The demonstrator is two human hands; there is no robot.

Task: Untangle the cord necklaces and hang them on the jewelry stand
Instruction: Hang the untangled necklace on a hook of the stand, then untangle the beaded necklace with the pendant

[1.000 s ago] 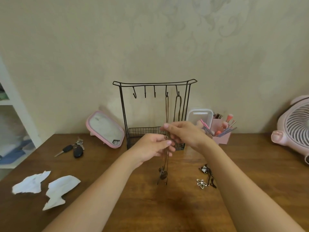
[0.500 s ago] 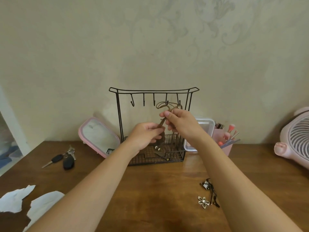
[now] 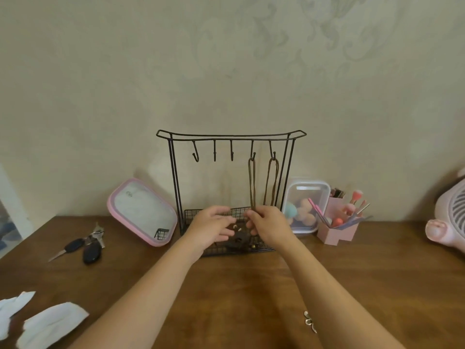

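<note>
A black wire jewelry stand (image 3: pixel 231 135) stands against the wall on the wooden table. Two brown cord necklaces hang from it. One cord necklace (image 3: pixel 252 182) hangs on the fourth hook and the other cord necklace (image 3: pixel 273 181) on the fifth hook. My right hand (image 3: pixel 270 226) pinches the lower part of the fourth-hook cord, just above the stand's wire basket (image 3: pixel 191 214). A dark pendant (image 3: pixel 238 241) lies low in the basket between my hands. My left hand (image 3: pixel 214 226) hovers in front of the basket with relaxed, spread fingers and holds nothing.
A pink-rimmed mirror (image 3: pixel 141 212) leans left of the stand, with keys (image 3: pixel 85 245) further left. White paper scraps (image 3: pixel 50 323) lie at the front left. Right of the stand are a clear box (image 3: pixel 305 187), a pink brush holder (image 3: pixel 337 230) and a pink fan (image 3: pixel 450 217). A metal flower charm (image 3: pixel 309 321) lies by my right forearm.
Both hands raised the cord to the fourth hook, where it now hangs. They have dropped to basket level, and my left hand has let go.
</note>
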